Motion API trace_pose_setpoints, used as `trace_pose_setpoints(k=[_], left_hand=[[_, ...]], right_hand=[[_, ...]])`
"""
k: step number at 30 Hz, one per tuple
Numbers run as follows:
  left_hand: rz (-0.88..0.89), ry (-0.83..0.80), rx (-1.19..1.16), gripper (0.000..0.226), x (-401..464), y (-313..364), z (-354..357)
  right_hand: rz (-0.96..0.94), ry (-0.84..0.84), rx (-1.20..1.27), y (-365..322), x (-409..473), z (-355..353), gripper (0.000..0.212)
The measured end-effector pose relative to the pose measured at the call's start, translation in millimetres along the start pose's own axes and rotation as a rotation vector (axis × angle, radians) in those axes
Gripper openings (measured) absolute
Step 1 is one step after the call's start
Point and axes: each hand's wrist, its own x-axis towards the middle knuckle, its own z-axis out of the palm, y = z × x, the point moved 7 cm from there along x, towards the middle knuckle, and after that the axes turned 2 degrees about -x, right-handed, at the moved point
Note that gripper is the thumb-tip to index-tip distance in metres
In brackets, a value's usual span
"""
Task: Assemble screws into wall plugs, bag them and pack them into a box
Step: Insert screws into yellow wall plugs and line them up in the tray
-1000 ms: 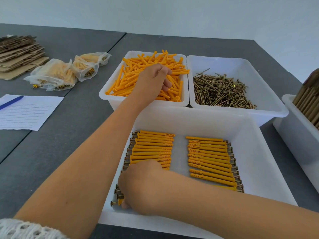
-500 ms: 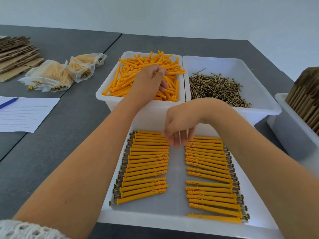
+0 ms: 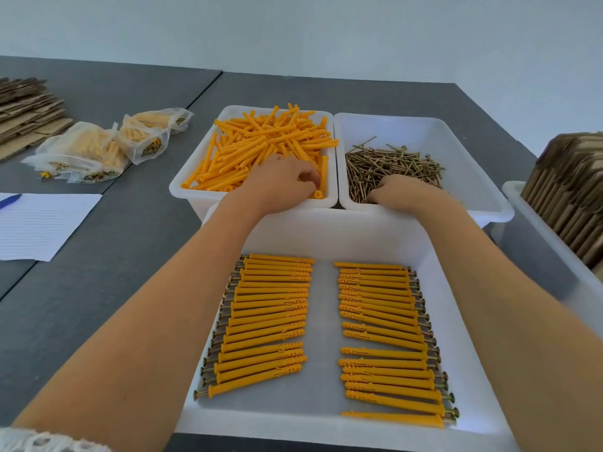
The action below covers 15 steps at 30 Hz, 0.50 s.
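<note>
Three white bins sit together; the near bin (image 3: 329, 230) holds two rows of assembled plugs (image 3: 267, 321), roughly twenty each. Behind it, the left hand (image 3: 280, 184) curls into the loose plugs (image 3: 261, 145); the right hand (image 3: 401, 192) digs into the screws (image 3: 391, 164), grip unclear. Left of it lie three filled bags (image 3: 98, 148).

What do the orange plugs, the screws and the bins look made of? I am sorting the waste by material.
Orange plugs: likely moulded plastic, one even matt colour with moulded slots. Screws: metal, probably brass- or zinc-plated steel, judging by the yellowish glint. Bins: white plastic, smooth and slightly glossy, with rounded moulded rims.
</note>
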Motion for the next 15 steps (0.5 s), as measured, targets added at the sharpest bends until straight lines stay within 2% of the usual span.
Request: trace_pose_setpoints(k=[2, 5, 8, 11, 15], left_hand=[[-0.007, -0.019, 0.009, 0.023, -3.0, 3.6, 0.2], [-0.040, -0.009, -0.019, 0.028, -2.7, 2.0, 0.1], [-0.055, -0.024, -0.004, 0.028, 0.5, -1.1, 0.7], [-0.063, -0.079, 0.067, 0.031, 4.1, -1.9, 6.1], [-0.084, -0.099, 0.092, 0.033, 7.5, -5.6, 9.6]], right_hand=[[-0.037, -0.037, -0.019, -7.3, 1.6, -0.4, 0.034], [-0.088, -0.069, -0.094, -8.2, 0.6, 1.6, 0.025], [-0.102, -0.055, -0.051, -8.6, -1.2, -0.5, 0.025], [-0.140, -0.086, -0.029, -12.9, -5.0, 0.5, 0.037], [-0.153, -0.125, -0.024, -16.1, -11.8, 1.4, 0.037]])
